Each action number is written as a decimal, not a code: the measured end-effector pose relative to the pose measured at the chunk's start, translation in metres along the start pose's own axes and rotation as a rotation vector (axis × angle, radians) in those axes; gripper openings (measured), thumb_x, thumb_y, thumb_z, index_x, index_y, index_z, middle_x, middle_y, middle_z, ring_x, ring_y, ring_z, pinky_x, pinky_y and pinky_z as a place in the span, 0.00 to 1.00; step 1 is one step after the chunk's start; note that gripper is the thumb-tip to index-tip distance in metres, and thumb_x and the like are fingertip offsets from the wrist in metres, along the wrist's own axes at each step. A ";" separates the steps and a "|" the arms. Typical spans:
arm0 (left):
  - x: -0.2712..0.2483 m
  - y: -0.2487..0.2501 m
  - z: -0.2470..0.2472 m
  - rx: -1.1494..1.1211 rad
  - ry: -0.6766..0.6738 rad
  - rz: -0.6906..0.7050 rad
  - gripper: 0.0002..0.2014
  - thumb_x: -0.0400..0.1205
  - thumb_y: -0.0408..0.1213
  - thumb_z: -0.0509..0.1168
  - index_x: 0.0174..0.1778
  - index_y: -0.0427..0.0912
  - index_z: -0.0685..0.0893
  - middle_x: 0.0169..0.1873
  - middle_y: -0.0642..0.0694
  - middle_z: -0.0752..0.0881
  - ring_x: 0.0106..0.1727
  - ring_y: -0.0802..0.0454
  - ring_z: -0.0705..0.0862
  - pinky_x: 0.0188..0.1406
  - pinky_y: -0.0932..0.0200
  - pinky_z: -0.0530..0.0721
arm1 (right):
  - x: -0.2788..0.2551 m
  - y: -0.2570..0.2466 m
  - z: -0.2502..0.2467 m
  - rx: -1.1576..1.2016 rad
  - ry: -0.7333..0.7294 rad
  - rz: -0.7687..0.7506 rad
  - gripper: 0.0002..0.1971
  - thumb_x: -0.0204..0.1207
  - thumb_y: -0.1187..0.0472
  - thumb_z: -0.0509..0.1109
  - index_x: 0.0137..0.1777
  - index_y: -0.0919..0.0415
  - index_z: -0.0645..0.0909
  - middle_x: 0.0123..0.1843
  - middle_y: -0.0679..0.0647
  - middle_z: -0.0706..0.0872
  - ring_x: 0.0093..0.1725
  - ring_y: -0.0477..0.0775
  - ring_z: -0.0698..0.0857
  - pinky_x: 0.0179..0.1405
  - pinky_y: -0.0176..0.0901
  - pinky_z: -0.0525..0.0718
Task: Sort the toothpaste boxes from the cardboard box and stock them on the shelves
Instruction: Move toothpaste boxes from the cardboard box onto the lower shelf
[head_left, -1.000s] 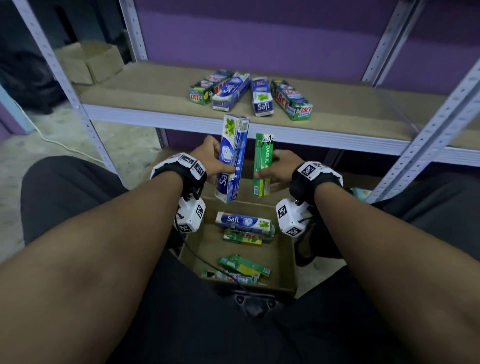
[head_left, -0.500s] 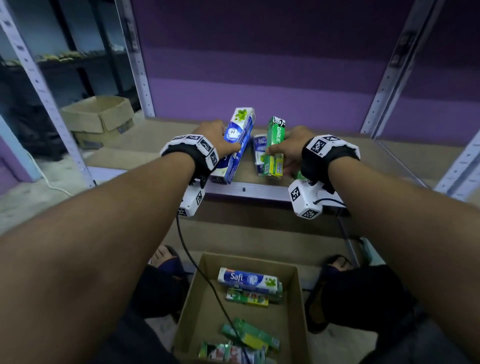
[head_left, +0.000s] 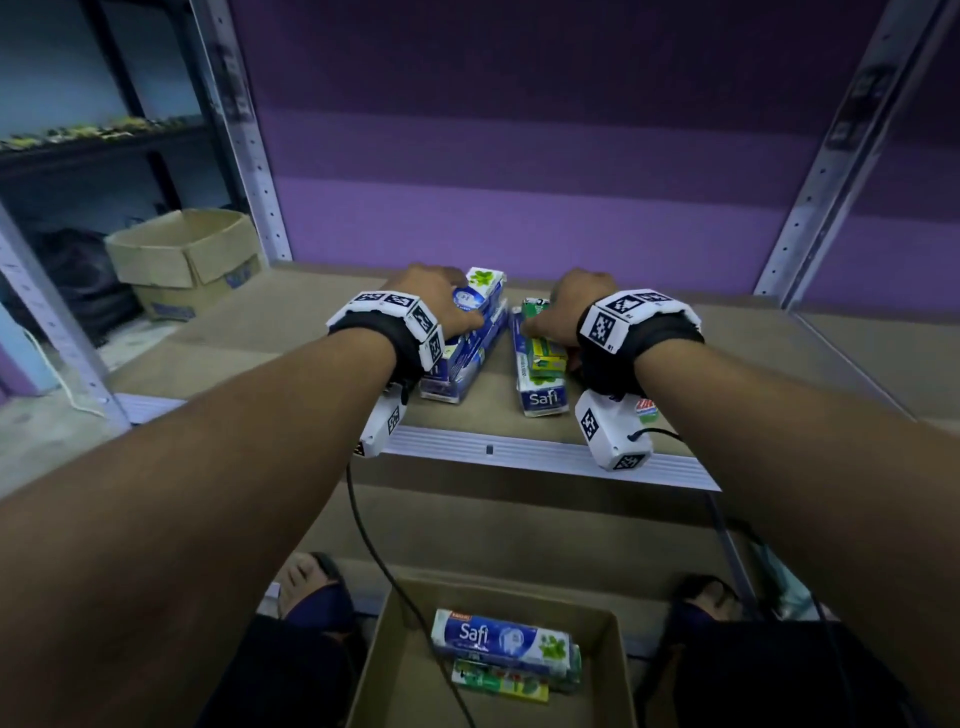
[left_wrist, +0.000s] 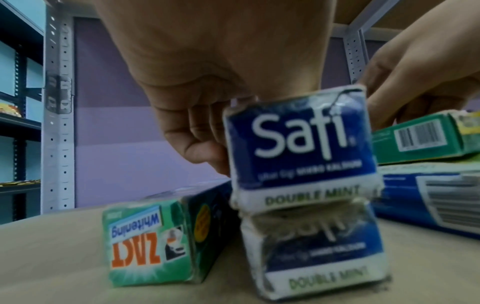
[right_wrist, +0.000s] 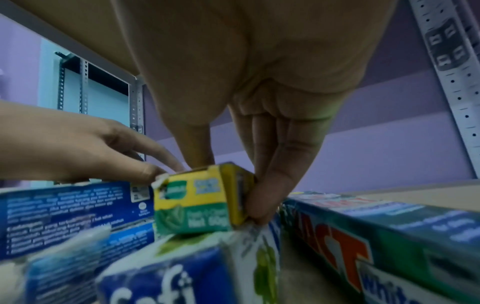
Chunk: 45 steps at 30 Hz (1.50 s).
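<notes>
My left hand (head_left: 441, 304) grips a blue Safi box (head_left: 483, 291) and holds it lying on top of another Safi box (left_wrist: 319, 253) on the brown shelf (head_left: 779, 364). In the left wrist view the fingers (left_wrist: 197, 144) curl round the upper Safi box (left_wrist: 301, 148), with a green Zact box (left_wrist: 150, 244) beside the stack. My right hand (head_left: 566, 306) pinches a small green and yellow box (head_left: 543, 358), which rests on a third Safi box (head_left: 540, 400). The right wrist view shows thumb and fingers (right_wrist: 265, 195) on either side of that box (right_wrist: 197, 203).
A long Zact box (right_wrist: 363, 236) lies right of the right hand. On the floor below, the open cardboard box (head_left: 410, 691) holds a Safi box (head_left: 498, 642) and a small green box (head_left: 498, 686). Another carton (head_left: 187, 260) stands far left. Steel uprights (head_left: 244, 130) frame the shelf.
Both hands rose from above the cardboard box to the shelf, carrying their boxes. The boxes went from upright to lying flat on the Safi boxes there.
</notes>
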<state>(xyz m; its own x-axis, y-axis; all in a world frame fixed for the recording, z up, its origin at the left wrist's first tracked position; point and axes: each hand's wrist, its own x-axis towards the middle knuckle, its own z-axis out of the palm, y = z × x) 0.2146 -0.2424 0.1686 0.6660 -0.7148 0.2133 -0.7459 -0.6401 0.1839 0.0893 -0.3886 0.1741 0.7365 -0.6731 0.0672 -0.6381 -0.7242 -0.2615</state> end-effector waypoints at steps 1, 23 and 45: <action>0.003 -0.003 0.002 -0.004 0.005 -0.002 0.29 0.74 0.59 0.68 0.72 0.55 0.79 0.63 0.42 0.85 0.58 0.42 0.84 0.54 0.54 0.82 | 0.002 0.000 0.003 -0.015 -0.008 -0.005 0.24 0.64 0.35 0.75 0.39 0.57 0.80 0.35 0.55 0.84 0.29 0.53 0.82 0.24 0.37 0.73; -0.036 0.007 -0.002 0.113 0.031 0.151 0.21 0.80 0.57 0.63 0.63 0.48 0.83 0.60 0.41 0.77 0.61 0.38 0.79 0.59 0.47 0.81 | -0.047 0.021 -0.002 0.161 0.019 -0.114 0.12 0.75 0.41 0.72 0.46 0.48 0.86 0.40 0.52 0.89 0.31 0.54 0.89 0.36 0.50 0.91; -0.165 0.005 0.024 0.023 -0.314 0.413 0.15 0.82 0.50 0.67 0.62 0.49 0.84 0.55 0.49 0.86 0.56 0.48 0.83 0.56 0.57 0.78 | -0.161 0.046 0.034 0.022 -0.311 -0.257 0.07 0.72 0.53 0.77 0.48 0.49 0.87 0.43 0.41 0.85 0.44 0.45 0.83 0.44 0.37 0.80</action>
<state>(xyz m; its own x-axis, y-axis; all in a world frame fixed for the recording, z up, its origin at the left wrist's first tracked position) 0.1009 -0.1348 0.1111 0.2880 -0.9570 -0.0348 -0.9491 -0.2900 0.1229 -0.0514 -0.3087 0.1184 0.9063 -0.3911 -0.1603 -0.4221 -0.8571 -0.2952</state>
